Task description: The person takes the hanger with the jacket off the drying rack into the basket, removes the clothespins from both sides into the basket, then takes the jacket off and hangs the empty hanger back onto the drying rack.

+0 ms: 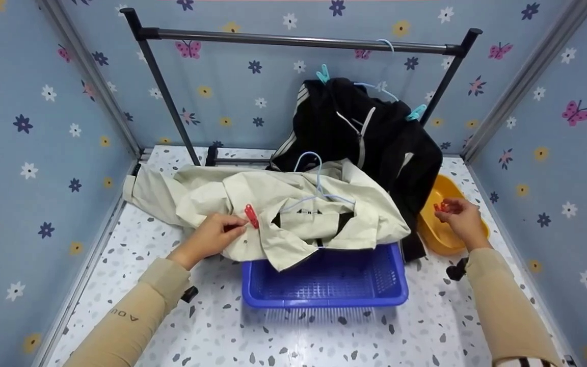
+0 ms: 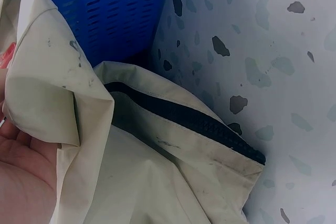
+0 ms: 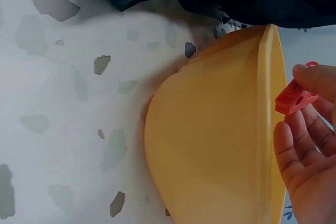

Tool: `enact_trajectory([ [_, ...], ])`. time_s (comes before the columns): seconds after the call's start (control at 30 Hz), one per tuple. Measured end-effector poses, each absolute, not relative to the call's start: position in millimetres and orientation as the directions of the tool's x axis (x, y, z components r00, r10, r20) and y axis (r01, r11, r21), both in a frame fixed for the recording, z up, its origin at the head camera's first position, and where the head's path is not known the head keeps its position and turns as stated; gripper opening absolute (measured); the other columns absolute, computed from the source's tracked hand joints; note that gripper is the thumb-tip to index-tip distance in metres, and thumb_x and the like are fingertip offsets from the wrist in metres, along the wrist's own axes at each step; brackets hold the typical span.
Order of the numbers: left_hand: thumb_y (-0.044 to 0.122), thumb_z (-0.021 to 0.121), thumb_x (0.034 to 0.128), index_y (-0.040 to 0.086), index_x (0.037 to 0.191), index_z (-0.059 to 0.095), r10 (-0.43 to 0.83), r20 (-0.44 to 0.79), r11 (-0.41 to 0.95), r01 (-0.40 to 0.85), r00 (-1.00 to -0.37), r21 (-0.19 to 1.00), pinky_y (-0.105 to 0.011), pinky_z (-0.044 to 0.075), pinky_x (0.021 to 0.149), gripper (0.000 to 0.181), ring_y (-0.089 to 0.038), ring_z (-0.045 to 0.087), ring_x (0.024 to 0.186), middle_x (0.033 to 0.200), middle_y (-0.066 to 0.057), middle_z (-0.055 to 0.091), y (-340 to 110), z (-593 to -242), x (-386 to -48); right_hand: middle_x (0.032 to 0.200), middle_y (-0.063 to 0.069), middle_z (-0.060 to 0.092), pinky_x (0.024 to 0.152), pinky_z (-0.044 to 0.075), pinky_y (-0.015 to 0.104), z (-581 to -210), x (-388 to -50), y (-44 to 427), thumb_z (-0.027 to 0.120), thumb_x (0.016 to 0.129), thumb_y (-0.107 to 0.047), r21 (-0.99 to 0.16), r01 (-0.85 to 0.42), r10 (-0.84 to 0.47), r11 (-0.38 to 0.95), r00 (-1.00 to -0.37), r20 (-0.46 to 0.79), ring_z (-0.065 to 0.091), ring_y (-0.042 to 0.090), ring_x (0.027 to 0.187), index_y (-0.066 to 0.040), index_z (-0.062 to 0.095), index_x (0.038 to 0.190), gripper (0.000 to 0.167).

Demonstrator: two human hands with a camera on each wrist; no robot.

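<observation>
A cream jacket point(image 1: 204, 196) lies across the rim of a blue basket point(image 1: 324, 302), with a light-blue hanger point(image 1: 319, 176) in its neck opening. My left hand point(image 1: 209, 237) pinches the jacket fabric beside a red clothespin point(image 1: 251, 216) that sits on the jacket; folds hide part of the fingers in the left wrist view. Over the yellow basin point(image 1: 426, 234), my right hand point(image 1: 462, 220) holds another red clothespin point(image 3: 296, 100) between thumb and fingers. Its other fingers are bent below the clothespin.
A black hooded jacket point(image 1: 319, 122) hangs on a hanger behind, with turquoise clothespins point(image 1: 322, 74) at its shoulders. The dark metal clothes rack point(image 1: 273, 38) spans the back. Flower-patterned walls point(image 1: 553, 153) enclose the speckled floor point(image 1: 212, 331).
</observation>
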State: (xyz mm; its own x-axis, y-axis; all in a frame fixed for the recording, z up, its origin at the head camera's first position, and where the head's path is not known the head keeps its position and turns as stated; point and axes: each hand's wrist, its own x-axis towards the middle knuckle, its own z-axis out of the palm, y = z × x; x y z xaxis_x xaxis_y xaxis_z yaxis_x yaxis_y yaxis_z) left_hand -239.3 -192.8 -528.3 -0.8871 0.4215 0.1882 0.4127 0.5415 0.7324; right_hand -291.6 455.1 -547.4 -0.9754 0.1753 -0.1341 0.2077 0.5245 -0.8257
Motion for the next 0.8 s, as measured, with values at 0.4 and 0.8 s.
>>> enact_trajectory([
  [0.4,0.006,0.073,0.1019,0.002,0.113,0.084,0.419,0.190,0.536,0.411,-0.888,0.737,-0.030,0.057,0.085,0.016,-0.019,0.072,0.095,0.108,-0.012,0.083,-192,-529,-239,0.109,0.014,0.066,0.085,0.065,0.028,-555,-303,458,0.081,0.099,-0.010,-0.786,0.183,0.052,0.590,-0.981,-0.189,0.069,0.019,0.089,0.012,0.056,0.142,0.054],
  [0.8,0.007,0.072,0.1021,0.001,0.116,0.083,0.410,0.165,0.553,0.388,-0.897,0.738,-0.039,0.059,0.090,0.019,-0.029,0.075,0.101,0.112,-0.015,0.083,-193,-528,-237,0.111,0.014,0.065,0.081,0.061,0.020,-565,-303,471,0.078,0.102,-0.014,-0.727,0.250,0.015,0.640,-0.949,-0.314,0.065,0.024,0.093,0.010,0.055,0.146,0.055],
])
